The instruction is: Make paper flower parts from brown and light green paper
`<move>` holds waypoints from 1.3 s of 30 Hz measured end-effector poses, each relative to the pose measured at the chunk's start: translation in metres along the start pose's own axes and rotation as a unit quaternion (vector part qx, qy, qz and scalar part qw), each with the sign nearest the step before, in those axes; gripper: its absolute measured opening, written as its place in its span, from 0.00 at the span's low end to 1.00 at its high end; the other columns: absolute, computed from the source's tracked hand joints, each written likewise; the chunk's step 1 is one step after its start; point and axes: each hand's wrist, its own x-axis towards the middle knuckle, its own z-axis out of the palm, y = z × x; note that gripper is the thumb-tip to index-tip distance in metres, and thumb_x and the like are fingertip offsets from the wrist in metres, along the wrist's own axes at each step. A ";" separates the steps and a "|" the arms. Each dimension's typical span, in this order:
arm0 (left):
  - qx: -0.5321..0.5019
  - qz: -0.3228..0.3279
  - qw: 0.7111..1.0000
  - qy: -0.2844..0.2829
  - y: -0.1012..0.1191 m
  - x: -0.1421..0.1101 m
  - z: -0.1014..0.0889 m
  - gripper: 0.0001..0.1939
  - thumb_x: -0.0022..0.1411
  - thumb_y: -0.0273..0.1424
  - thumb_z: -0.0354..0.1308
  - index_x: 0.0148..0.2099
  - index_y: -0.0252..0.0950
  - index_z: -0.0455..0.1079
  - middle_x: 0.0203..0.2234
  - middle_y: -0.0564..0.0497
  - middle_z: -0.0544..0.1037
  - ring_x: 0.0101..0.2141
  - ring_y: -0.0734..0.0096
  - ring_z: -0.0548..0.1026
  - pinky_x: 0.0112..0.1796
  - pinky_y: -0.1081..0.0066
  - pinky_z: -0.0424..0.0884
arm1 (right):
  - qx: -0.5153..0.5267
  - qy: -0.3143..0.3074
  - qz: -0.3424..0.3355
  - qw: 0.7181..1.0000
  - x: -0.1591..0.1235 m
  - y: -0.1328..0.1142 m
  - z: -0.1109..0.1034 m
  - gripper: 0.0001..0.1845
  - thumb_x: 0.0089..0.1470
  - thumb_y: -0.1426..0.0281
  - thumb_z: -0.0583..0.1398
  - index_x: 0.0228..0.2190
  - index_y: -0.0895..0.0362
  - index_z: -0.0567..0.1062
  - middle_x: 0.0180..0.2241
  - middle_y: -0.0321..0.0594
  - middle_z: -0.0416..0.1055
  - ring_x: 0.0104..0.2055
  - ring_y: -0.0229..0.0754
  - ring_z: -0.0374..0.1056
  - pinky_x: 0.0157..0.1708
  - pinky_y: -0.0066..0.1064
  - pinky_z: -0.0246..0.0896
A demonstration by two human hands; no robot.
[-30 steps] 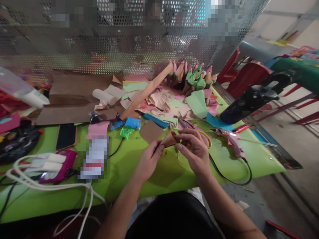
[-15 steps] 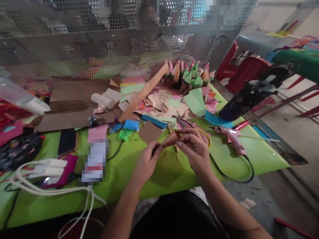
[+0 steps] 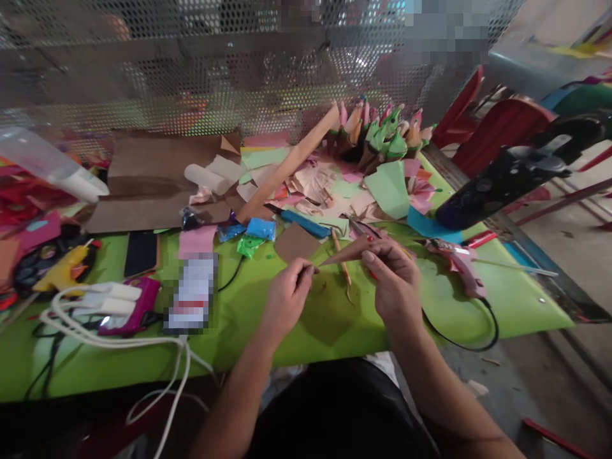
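A brown paper cone [image 3: 345,253] sits in my right hand [image 3: 396,274], its wide end between thumb and fingers and its sharp tip pointing left. Just left of that tip, my left hand [image 3: 289,290] is closed in a pinch; whatever lies between its fingertips is too small to name. Beneath the cone, a thin wooden stick or pencil [image 3: 342,264] rests on the green table. Behind my hands are a flat brown paper piece [image 3: 295,242], a blue utility knife [image 3: 306,223] and scissors [image 3: 354,224], partly hidden by my right hand.
A pink glue gun [image 3: 459,264] with its cord lies right, near a dark bottle [image 3: 497,185]. Finished-looking paper cones with green and pink tops [image 3: 387,137] stand at the back among paper scraps. A phone [image 3: 191,293], white cables and a magenta power strip [image 3: 138,306] lie left.
My right hand has moved slightly right with the cone, and my left fingers have come off its tip. The view has shifted, bringing a yellow glue gun into sight at left.
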 end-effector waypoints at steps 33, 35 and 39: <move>-0.200 -0.050 0.973 -0.101 -0.003 -0.003 0.002 0.23 0.66 0.41 0.56 0.60 0.39 0.69 0.40 0.45 0.78 0.40 0.63 0.74 0.40 0.67 0.73 | -0.147 -0.170 -0.144 0.964 -0.012 -0.019 0.009 0.07 0.55 0.66 0.67 0.38 0.51 0.79 0.41 0.43 0.73 0.40 0.44 0.69 0.32 0.34 0.68; -0.212 -0.060 0.970 -0.105 -0.005 -0.003 0.001 0.24 0.66 0.44 0.56 0.60 0.38 0.69 0.38 0.46 0.77 0.36 0.67 0.72 0.38 0.69 0.71 | -0.128 -0.168 -0.138 0.968 -0.012 -0.019 0.008 0.07 0.56 0.66 0.66 0.38 0.51 0.80 0.41 0.43 0.72 0.41 0.43 0.69 0.33 0.33 0.68; -0.229 -0.065 0.965 -0.107 -0.009 -0.003 0.002 0.27 0.65 0.48 0.57 0.60 0.37 0.68 0.36 0.49 0.74 0.33 0.71 0.69 0.35 0.72 0.69 | -0.132 -0.169 -0.140 0.967 -0.011 -0.020 0.009 0.07 0.56 0.65 0.66 0.38 0.51 0.80 0.42 0.43 0.71 0.41 0.43 0.69 0.33 0.33 0.69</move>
